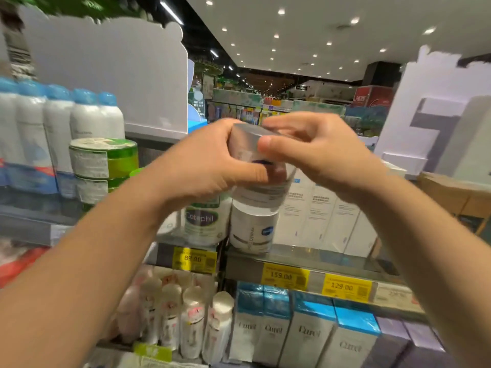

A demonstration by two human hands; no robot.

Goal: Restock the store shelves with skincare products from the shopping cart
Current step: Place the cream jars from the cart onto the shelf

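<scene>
Both my hands hold a white cream jar in clear packaging (261, 179) at chest height in front of the shelf. My left hand (207, 166) grips its left side with the thumb across the front. My right hand (316, 152) pinches its top right corner. Directly below it a matching white jar (252, 227) stands on the grey shelf (292, 264). A Cetephil bottle (202, 221) stands just left of that jar. The shopping cart is out of view.
White boxes (321, 216) fill the shelf to the right of the jar. Blue-capped spray bottles (61, 136) and green tubs (106, 160) stand at the left. Below are pink-labelled tubes (183, 314) and Curel boxes (305, 330). Yellow price tags (285, 276) line the shelf edge.
</scene>
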